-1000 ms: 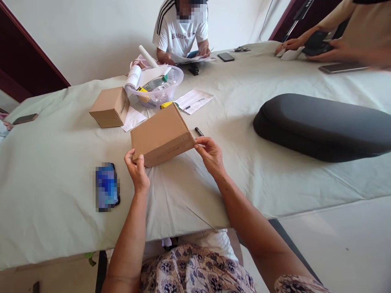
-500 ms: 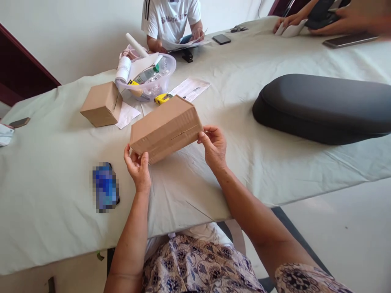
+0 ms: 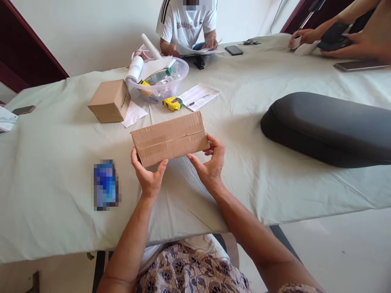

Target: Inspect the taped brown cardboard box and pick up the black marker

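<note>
I hold a long brown cardboard box (image 3: 170, 138) just above the cloth-covered table (image 3: 61, 171), its taped seam facing me. My left hand (image 3: 149, 176) grips its lower left corner, thumb in front and fingers behind. My right hand (image 3: 209, 164) cups the lower right end, fingers curled on the box's underside. The box is tilted slightly, left end lower.
A smaller cardboard box (image 3: 110, 100) stands further back on the left, near a clear plastic bowl (image 3: 161, 81) of supplies, a yellow tape measure (image 3: 172, 103) and a printed sheet (image 3: 198, 95). A large dark padded case (image 3: 330, 126) lies right. A blurred blue object (image 3: 105, 185) lies left. Other people sit opposite and far right.
I have turned the box so its long taped side faces me. Both hands shifted from its ends to its lower edge. The tape measure behind it has come into view.
</note>
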Tool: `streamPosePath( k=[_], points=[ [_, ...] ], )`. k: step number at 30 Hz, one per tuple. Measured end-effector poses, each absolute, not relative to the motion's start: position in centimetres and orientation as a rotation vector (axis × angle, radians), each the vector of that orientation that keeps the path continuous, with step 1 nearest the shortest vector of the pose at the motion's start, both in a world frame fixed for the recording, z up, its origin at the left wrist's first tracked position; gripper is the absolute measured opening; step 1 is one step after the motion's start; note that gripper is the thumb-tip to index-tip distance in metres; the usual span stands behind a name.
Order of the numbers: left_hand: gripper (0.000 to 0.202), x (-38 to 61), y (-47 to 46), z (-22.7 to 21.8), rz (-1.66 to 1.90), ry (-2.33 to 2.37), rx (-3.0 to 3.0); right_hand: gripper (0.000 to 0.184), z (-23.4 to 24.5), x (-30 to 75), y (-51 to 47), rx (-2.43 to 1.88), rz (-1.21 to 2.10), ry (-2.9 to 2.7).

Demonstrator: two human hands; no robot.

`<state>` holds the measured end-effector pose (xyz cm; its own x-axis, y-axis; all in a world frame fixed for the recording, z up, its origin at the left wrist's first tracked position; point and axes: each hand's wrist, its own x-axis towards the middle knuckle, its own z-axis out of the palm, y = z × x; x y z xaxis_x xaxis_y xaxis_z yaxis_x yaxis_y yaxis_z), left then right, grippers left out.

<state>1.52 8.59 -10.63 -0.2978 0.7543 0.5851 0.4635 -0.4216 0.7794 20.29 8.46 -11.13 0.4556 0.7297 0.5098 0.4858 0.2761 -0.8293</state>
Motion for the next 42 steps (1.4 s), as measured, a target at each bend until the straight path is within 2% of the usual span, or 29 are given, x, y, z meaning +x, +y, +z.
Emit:
streamPosePath(
  k=[7,11,15,24,27,36,42],
  points=[
    [0.089,1.6,8.4,-10.8,1.832,1.604,1.667,0.071,-11.1,19.9,8.4,-1.406,0.198,-1.252],
    [0.095,1.9,8.1,-10.8,1.81,1.618,1.72,0.071,-11.2,19.3,8.1,-1.398,0.171,-1.273],
    [0.104,1.9,8.0,-10.5,1.804,1.687,1.792,0.076,-11.3,18.8,7.8,-1.39,0.143,-1.318],
    [0.099,2.3,7.9,-10.4,1.85,1.788,1.937,0.103,-11.3,18.6,8.1,-1.501,0.073,-1.39],
    [0.104,2.8,7.8,-10.4,1.832,1.851,1.949,0.105,-11.3,18.5,8.0,-1.497,0.015,-1.403],
    [0.1,2.9,7.8,-10.4,1.912,1.754,1.863,0.082,-11.7,18.8,7.8,-1.458,0.061,-1.274],
    [0.093,2.4,8.0,-10.8,1.918,1.682,1.719,0.048,-11.0,20.1,7.8,-1.336,0.321,-1.174]
  ],
)
